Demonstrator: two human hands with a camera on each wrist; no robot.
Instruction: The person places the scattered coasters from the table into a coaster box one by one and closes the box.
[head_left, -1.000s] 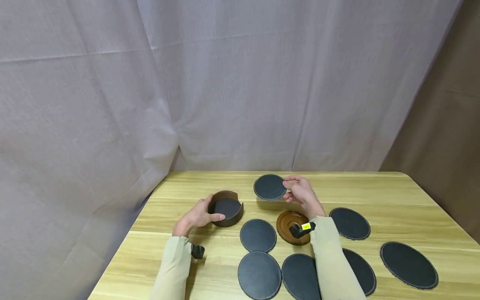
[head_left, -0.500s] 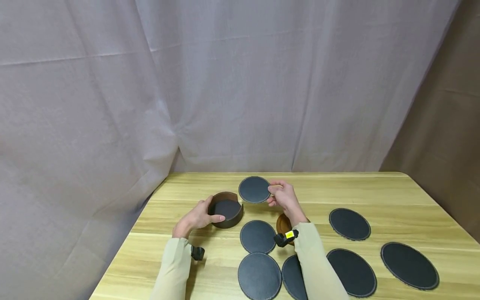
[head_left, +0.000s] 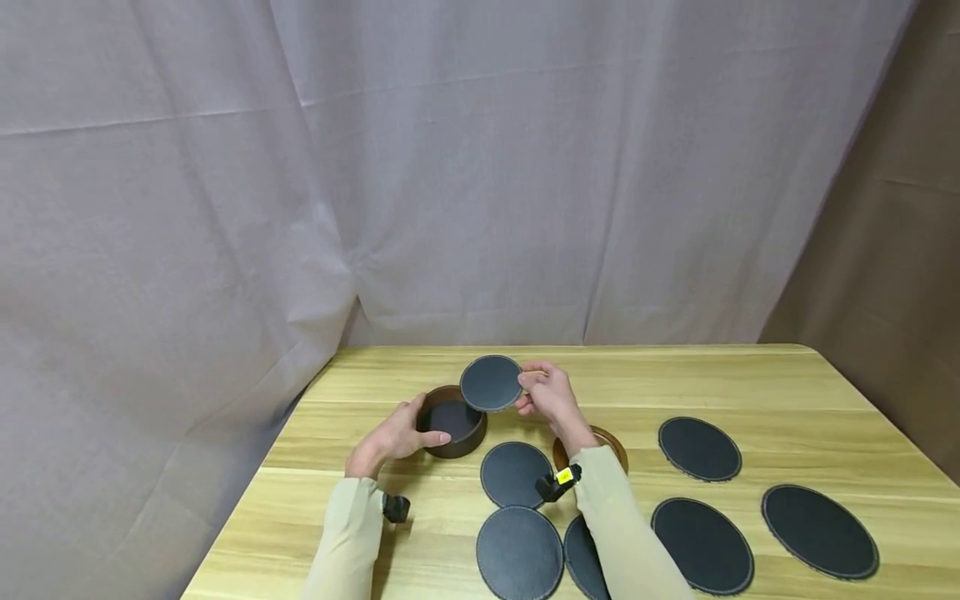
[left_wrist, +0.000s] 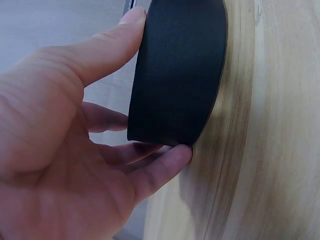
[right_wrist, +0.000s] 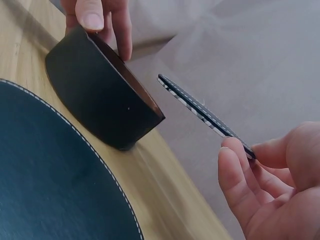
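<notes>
A round black coaster with pale edge stitching is pinched at its right edge between the thumb and fingers of my right hand. It hangs in the air, partly over the right side of a round holder, dark outside and brown inside. My left hand grips the holder's left side, thumb at the near rim. Inside the holder a dark round surface shows. The right wrist view shows the held coaster nearly edge-on, apart from the holder. In the left wrist view fingers curl round the holder's wall.
Black coasters lie in front, one just near of the holder and another closer. More lie at right, such as one and one. A brown wooden disc is partly under my right forearm. A grey curtain hangs behind.
My right hand has moved left with the coaster, from behind the wooden disc to the holder's right side. The left hand and the holder have stayed in place.
</notes>
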